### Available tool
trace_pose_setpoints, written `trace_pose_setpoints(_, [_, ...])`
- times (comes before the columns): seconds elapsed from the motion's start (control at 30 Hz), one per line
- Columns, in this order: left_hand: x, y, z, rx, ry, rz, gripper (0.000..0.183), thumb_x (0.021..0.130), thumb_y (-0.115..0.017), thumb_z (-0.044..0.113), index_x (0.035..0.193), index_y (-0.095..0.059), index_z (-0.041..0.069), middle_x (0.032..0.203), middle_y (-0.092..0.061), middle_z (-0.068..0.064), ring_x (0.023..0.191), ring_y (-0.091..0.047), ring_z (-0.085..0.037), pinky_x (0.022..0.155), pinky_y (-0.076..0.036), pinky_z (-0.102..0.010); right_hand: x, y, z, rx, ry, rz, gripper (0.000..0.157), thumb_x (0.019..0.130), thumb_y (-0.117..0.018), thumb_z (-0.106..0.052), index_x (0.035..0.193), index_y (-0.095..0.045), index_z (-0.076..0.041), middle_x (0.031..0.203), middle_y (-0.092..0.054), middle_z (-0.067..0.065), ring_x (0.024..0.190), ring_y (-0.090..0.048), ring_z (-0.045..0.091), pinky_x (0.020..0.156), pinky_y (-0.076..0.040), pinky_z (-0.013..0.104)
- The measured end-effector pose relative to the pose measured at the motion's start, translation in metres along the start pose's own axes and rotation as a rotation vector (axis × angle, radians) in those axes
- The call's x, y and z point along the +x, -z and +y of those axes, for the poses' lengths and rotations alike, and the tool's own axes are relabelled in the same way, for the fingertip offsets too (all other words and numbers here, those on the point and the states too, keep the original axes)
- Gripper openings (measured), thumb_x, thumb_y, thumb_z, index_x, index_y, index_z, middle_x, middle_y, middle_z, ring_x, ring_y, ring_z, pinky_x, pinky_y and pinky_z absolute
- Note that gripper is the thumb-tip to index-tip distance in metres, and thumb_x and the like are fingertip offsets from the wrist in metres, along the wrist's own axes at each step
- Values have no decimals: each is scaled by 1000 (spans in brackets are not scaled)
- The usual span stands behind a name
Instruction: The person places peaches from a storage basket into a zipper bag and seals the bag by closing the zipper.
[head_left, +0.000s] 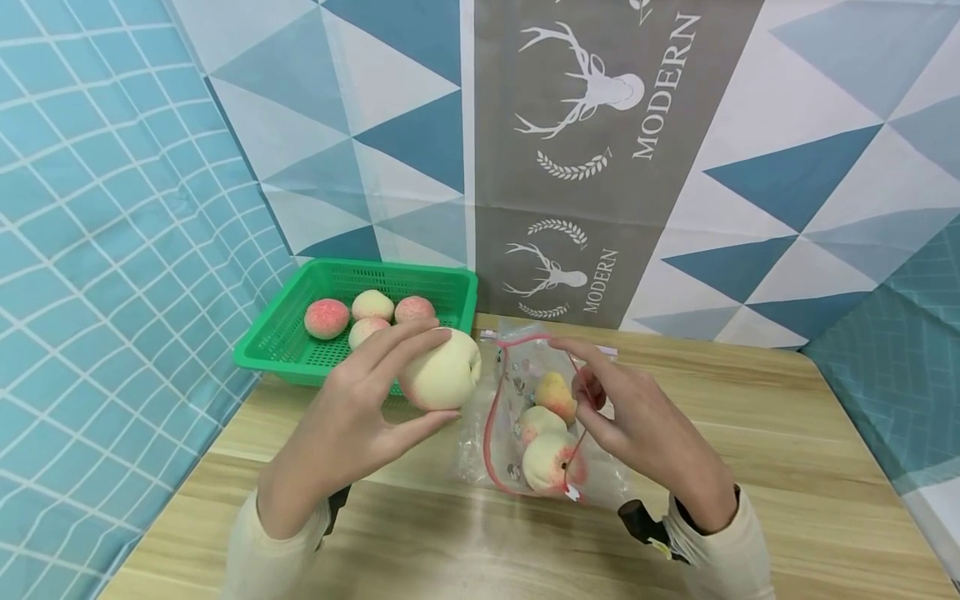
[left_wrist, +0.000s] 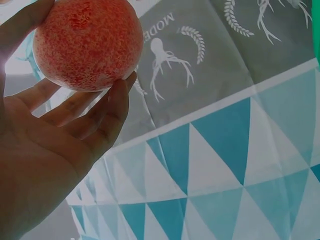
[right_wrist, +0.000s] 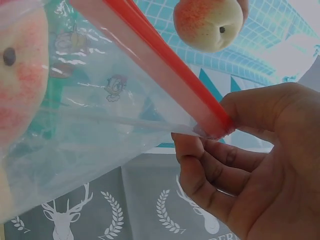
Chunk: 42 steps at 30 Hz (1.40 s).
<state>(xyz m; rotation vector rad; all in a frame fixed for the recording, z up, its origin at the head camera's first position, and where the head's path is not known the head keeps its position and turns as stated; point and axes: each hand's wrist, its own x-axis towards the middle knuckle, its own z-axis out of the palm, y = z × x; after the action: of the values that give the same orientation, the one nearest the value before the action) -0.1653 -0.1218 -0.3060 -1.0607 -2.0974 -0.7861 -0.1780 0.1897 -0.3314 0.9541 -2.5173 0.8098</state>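
Observation:
My left hand [head_left: 360,396] holds a pale peach [head_left: 441,372] between thumb and fingers, just left of the bag's mouth. The left wrist view shows that peach's red, speckled side [left_wrist: 89,42]. With thumb and fingers my right hand [head_left: 633,417] pinches the red-edged rim of a clear zip bag [head_left: 491,433]; the right wrist view shows the grip at the corner of the red strip [right_wrist: 170,65]. Inside the bag lie a yellowish peach [head_left: 555,395] and two pale pink peaches, the nearest one [head_left: 546,460] close to the opening.
A green plastic basket [head_left: 281,367] stands at the back left of the wooden table [head_left: 750,433], with several peaches in it, among them a red one [head_left: 327,318]. Behind the table hangs a patterned cloth [head_left: 408,108]; a blue checked one [head_left: 97,250] is on the left.

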Motion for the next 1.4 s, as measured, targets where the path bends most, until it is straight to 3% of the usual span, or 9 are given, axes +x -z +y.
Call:
trace_pose_setpoints(0.3, [1, -7, 12, 4, -5, -28, 77, 74, -89, 26, 136, -51, -1, 136, -57, -10, 122, -56, -25, 105, -40, -26, 3, -3, 2, 26, 36, 67, 70, 87, -67, 4, 148, -40, -15, 85, -63, -9, 71, -56, 1, 65, -51, 21])
trace_pose_setpoints(0.5, [-1, -16, 20, 4, -22, -94, 64, 74, -88, 24, 124, -56, 0, 139, -56, -11, 126, -54, -25, 106, -42, -31, 4, -5, 4, 41, 77, 98, 68, 88, -66, 5, 148, -38, -10, 91, -69, -3, 73, -60, 2, 67, -52, 21])
trace_pose_setpoints(0.7, [-1, -24, 25, 38, -51, -171, 65, 76, -87, 23, 133, -59, 6, 138, -54, -12, 129, -52, -25, 101, -49, -36, 4, -4, 2, 53, 58, 85, 68, 89, -65, 3, 149, -36, -12, 90, -68, -2, 73, -60, 2, 66, -52, 22])
trace_pose_setpoints(0.83, [-2, -31, 26, 35, -76, -192, 67, 77, -87, 20, 135, -58, 7, 137, -52, -13, 128, -51, -25, 95, -52, -34, 5, -5, 1, 59, 53, 75, 71, 89, -66, 4, 150, -35, -12, 90, -69, 0, 73, -61, 3, 66, -53, 22])
trace_pose_setpoints(0.97, [-4, -44, 27, 36, -106, -225, 68, 77, -87, 20, 137, -57, 8, 140, -52, -11, 130, -50, -24, 97, -51, -33, 5, -5, 2, 58, 62, 71, 73, 88, -66, 5, 151, -33, -13, 88, -67, -1, 73, -60, 3, 66, -53, 23])
trace_pose_setpoints(1.2, [-6, -79, 26, 130, -131, -356, 68, 75, -88, 22, 135, -57, 9, 141, -55, -9, 135, -47, -23, 110, -40, -39, 4, -7, 2, 56, 62, 71, 77, 87, -65, 8, 153, -32, -14, 88, -65, -1, 74, -61, 4, 66, -55, 26])
trace_pose_setpoints(1.4, [-9, -90, 23, 193, -122, -405, 68, 75, -87, 24, 134, -56, 10, 136, -56, -8, 132, -49, -23, 113, -36, -40, 4, -8, 2, 61, 75, 76, 79, 86, -65, 10, 153, -31, -14, 87, -65, -1, 74, -61, 5, 66, -55, 27])
